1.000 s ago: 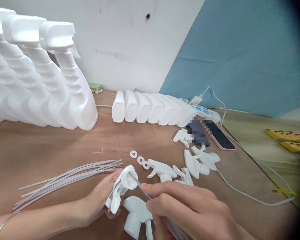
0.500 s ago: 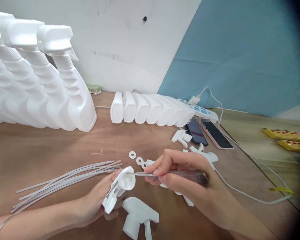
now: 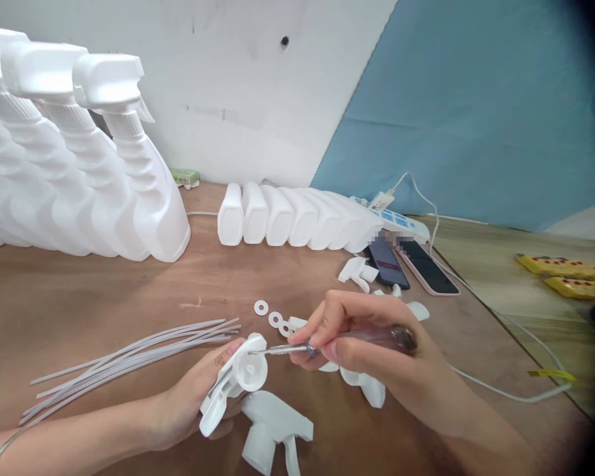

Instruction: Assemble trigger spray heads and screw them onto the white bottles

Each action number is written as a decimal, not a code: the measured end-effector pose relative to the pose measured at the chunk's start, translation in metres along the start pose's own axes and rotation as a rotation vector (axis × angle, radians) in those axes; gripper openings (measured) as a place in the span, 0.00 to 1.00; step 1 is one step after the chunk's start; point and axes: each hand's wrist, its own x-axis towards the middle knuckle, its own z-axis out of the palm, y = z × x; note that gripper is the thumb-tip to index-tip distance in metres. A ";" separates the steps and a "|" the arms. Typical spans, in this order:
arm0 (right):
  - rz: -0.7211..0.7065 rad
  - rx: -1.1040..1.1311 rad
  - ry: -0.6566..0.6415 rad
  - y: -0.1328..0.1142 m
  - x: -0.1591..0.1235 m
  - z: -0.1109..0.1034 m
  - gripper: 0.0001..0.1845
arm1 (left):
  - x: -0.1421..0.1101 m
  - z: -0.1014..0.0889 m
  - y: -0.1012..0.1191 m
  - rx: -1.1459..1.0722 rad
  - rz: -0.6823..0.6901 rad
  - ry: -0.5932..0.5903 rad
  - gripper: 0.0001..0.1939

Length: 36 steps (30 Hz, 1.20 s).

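- The left hand (image 3: 193,403) has its fingers (image 3: 223,360) wrapped around a white trigger sprayer head (image 3: 235,383), thumb on top, with the round collar opening facing up and to the right.
- The right hand (image 3: 377,363) has its fingers (image 3: 327,347) pinched tight on a thin metal tool (image 3: 277,349) with a clear handle; the tip lies at the collar's rim, at 3 o'clock of the left thumb.
- One more sprayer head (image 3: 272,430) lies on the counter (image 3: 79,291) at 5 o'clock of the held one, just beside it.
- Three white washers (image 3: 261,307) lie in a row at 12 o'clock of the tool tip.
- A bundle of thin clear tubes (image 3: 129,360) fans out at 9 o'clock of the left hand; the number cannot be told.
- Loose sprayer parts (image 3: 359,271) lie beyond and under the right hand, partly hidden.
- Empty white bottles (image 3: 287,221) lie in a row on their sides at 12 o'clock; about seven.
- Three tall spray bottles (image 3: 143,198) with heads fitted stand at 10 o'clock.
- Two phones (image 3: 426,268) and a power strip (image 3: 396,221) sit at 2 o'clock.
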 end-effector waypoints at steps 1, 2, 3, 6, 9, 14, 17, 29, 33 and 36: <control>0.011 0.022 -0.016 0.000 0.000 -0.001 0.05 | 0.000 0.000 0.000 0.011 0.011 -0.005 0.21; 0.018 0.027 -0.028 0.000 0.000 -0.001 0.05 | 0.000 0.001 0.001 0.020 0.016 -0.004 0.21; 0.013 0.006 -0.029 0.000 0.000 -0.001 0.05 | 0.000 0.001 0.002 0.023 0.012 0.001 0.21; -0.099 -0.214 0.011 0.001 -0.003 0.003 0.06 | 0.000 0.004 0.007 0.002 -0.023 0.048 0.20; -0.226 -0.403 0.031 0.002 -0.005 0.005 0.08 | -0.001 0.007 0.010 -0.012 -0.024 0.124 0.21; -0.096 -0.091 0.025 0.000 0.003 -0.008 0.06 | -0.004 0.011 0.023 0.133 -0.074 0.287 0.22; -0.107 0.176 0.054 0.003 0.012 -0.018 0.06 | -0.006 0.015 0.050 0.381 -0.021 0.430 0.23; -0.279 0.320 0.184 0.029 0.029 -0.020 0.05 | 0.001 0.019 0.125 1.186 0.298 0.479 0.21; -0.268 0.353 0.144 0.036 0.034 -0.022 0.05 | 0.007 0.014 0.126 1.134 0.266 0.441 0.20; -0.220 0.416 0.132 0.038 0.038 -0.026 0.07 | 0.010 0.008 0.126 1.072 0.229 0.416 0.20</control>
